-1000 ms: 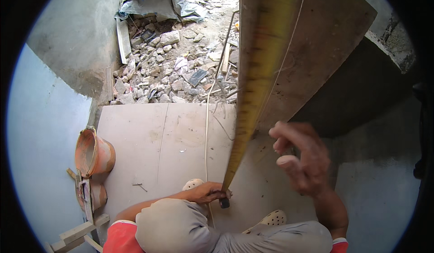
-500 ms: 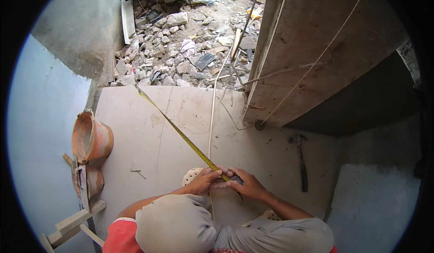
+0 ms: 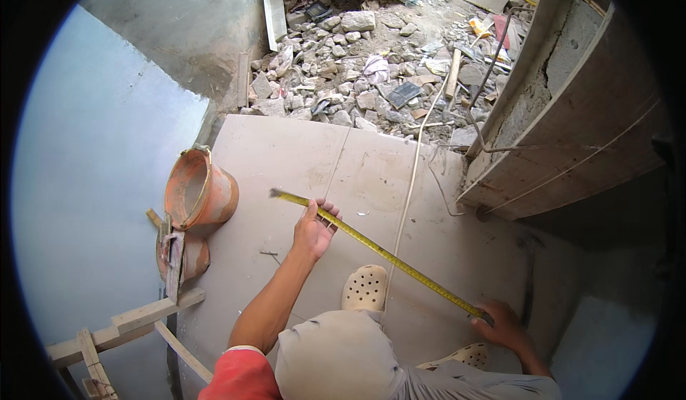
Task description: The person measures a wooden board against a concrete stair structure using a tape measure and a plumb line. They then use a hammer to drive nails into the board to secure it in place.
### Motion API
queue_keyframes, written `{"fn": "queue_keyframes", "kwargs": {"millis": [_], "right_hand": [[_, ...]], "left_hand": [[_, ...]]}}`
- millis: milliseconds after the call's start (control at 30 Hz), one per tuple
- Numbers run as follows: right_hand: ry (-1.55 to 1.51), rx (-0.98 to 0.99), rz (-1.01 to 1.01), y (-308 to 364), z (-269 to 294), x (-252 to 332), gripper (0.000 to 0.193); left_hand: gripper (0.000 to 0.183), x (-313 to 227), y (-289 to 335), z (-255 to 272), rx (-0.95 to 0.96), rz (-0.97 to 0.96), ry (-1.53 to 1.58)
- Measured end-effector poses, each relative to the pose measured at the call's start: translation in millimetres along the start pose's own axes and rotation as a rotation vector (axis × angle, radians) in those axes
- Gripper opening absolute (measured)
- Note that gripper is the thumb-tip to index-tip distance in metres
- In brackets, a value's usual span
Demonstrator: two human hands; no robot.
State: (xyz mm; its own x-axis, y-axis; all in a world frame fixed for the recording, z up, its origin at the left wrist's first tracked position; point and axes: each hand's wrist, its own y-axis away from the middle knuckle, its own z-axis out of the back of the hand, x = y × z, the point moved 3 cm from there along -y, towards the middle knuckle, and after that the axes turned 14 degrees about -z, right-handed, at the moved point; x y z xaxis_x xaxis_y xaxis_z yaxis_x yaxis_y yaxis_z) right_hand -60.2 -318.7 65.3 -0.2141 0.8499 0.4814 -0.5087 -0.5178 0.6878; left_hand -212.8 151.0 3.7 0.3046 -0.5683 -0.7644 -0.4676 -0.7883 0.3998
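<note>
A yellow tape measure (image 3: 400, 263) stretches slantwise between my two hands above the floor. My left hand (image 3: 314, 230) pinches its blade a little short of the free end, with the thumb on top and fingers beneath. The blade's tip extends past the hand to the upper left. At lower right, my right hand (image 3: 504, 324) grips the other end, where the dark case is mostly covered by the fingers. Under the tape a thin pale cable (image 3: 412, 178) runs along the floor. A beige perforated clog (image 3: 364, 288) is on my foot below the blade.
Stacked orange buckets (image 3: 204, 189) stand at left, above a wooden frame (image 3: 121, 332). A dark hammer (image 3: 529, 278) lies right of the tape, blurred. Rubble (image 3: 343, 78) borders the tiled floor's (image 3: 286, 150) far edge. A boarded column (image 3: 564, 142) with bent rods rises at right.
My hands, close together before, have spread apart: left up and outward, right down to the right. The tape's free end has come nearer. The view has shifted, moving the surroundings rightward.
</note>
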Motion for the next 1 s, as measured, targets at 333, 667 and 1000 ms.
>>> {"fn": "queue_keyframes", "kwargs": {"millis": [333, 667, 1000], "right_hand": [[0.133, -0.161, -0.021, 22.6, 34.0, -70.0, 0.053], [0.528, -0.347, -0.182, 94.1, 134.2, -234.1, 0.038], [0.335, -0.512, -0.217, -17.8, 121.6, -161.3, 0.040]], "left_hand": [[0.034, -29.7, -63.2, 6.6, -0.009, -0.026, 0.020], [0.043, -189.8, -232.7, 96.6, -0.411, -0.251, -0.097], [0.029, -124.9, -159.1, 25.3, -0.120, -0.171, -0.190]]}}
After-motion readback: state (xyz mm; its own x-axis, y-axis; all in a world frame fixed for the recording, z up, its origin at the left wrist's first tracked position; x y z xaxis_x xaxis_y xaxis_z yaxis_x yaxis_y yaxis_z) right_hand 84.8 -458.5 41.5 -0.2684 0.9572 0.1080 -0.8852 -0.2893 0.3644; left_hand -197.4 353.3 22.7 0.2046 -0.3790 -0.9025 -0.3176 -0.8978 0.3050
